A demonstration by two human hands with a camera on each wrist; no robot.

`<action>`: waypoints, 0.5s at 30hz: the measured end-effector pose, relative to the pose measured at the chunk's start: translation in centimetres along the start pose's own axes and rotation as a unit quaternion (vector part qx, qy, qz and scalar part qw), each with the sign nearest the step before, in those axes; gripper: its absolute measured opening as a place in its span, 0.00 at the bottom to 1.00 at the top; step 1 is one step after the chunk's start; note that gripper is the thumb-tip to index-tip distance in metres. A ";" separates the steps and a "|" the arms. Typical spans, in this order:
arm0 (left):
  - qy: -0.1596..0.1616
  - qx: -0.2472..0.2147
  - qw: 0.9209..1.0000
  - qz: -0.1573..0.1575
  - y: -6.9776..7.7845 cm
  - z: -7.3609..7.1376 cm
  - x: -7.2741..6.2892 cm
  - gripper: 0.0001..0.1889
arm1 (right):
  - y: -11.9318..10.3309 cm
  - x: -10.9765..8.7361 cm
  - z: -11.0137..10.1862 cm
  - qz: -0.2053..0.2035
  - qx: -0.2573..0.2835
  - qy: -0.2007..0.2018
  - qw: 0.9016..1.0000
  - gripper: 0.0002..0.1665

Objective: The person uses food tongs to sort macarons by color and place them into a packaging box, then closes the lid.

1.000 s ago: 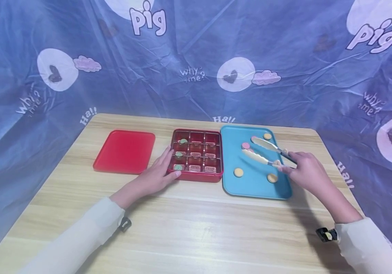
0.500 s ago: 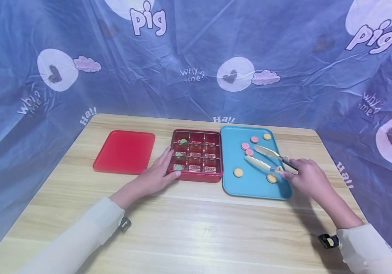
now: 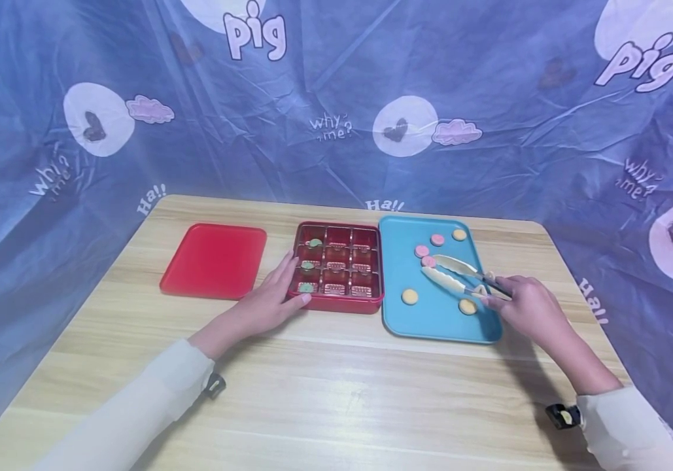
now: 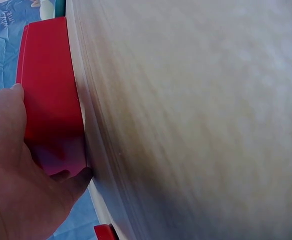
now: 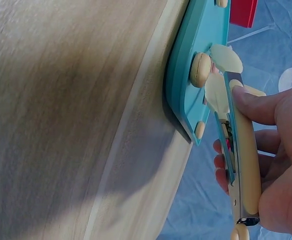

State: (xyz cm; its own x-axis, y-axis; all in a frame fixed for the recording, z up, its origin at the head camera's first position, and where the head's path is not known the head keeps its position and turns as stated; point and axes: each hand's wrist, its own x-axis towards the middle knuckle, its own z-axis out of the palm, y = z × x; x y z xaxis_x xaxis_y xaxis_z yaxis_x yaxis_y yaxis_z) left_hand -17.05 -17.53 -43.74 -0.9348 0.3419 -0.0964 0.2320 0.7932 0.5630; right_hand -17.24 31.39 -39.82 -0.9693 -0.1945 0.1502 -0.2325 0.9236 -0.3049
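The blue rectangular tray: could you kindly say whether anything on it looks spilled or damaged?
Nothing stands out: the tray lies flat, and its three round pink macarons and three round yellow macarons look whole where visible.

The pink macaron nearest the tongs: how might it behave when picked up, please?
The pink macaron is probably light, being far smaller than the right hand. Flat on the blue tray, it would likely slide if nudged; its round outline suggests it could roll if tipped on edge.

Bright, slightly hazy head view with pale glare on the table (image 3: pixel 348 392), soft shadows; dimmer, blurrier wrist views.
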 end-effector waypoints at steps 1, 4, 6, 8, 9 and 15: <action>0.000 0.000 1.000 -0.001 0.0 0.0 0.0 0.51 | 0.0 0.0 0.0 0.000 -0.001 0.002 1.000 0.34; 0.000 0.002 1.000 -0.002 0.0 0.0 0.0 0.51 | 0.0 -0.1 0.0 -0.001 -0.003 0.007 1.000 0.33; -0.001 0.003 1.000 -0.003 0.0 0.0 0.0 0.51 | 0.0 -0.1 0.0 -0.003 -0.003 0.012 1.000 0.32; -0.001 0.002 1.000 -0.003 -0.1 0.0 0.0 0.51 | 0.0 -0.1 0.1 -0.005 -0.003 0.015 1.000 0.32; -0.001 0.001 1.000 -0.003 -0.1 0.0 0.0 0.51 | 0.0 -0.2 0.1 -0.005 -0.003 0.017 1.000 0.32; 0.000 0.001 1.000 -0.001 -0.1 0.1 0.1 0.51 | 0.0 -0.4 0.3 -0.012 -0.008 0.031 0.999 0.31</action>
State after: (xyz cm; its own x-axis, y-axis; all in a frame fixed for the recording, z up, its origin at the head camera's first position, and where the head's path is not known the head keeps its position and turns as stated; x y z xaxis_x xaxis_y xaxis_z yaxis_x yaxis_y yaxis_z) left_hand -17.12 -17.52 -43.91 -0.9351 0.3405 -0.0981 0.2306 0.7950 0.5610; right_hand -16.93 31.40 -40.17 -0.9564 -0.1971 0.2155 -0.2548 0.9238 -0.2859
